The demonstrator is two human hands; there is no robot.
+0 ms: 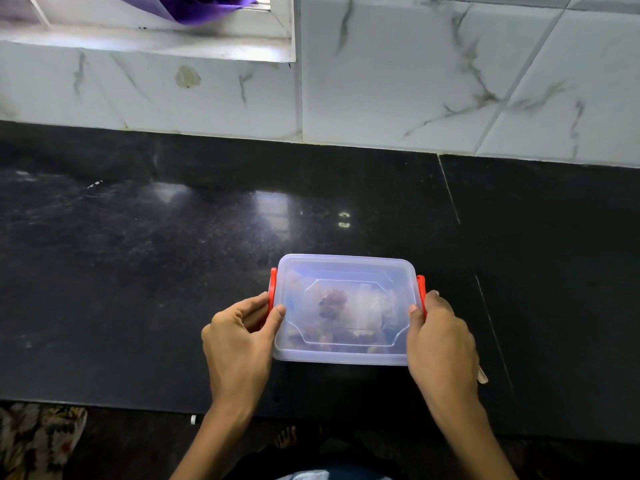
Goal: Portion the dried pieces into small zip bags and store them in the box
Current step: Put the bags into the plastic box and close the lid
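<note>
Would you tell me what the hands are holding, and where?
Both hold the box: the left hand at its left red clip, the right hand at its right clip.

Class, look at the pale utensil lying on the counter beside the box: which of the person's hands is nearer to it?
Right. The right hand grips the box at its right clip, directly over the pale utensil, partly hiding it. The left hand holds the box's opposite side, the whole box between.

Daylight is coming in from the window point(149, 26) at upper left, washing out its sill. The dark countertop point(138, 271) is mirroring that light in pale, smeared patches. Wide-angle distortion is bending the wall tiles point(415, 81); edges are looking slightly soft.
</note>
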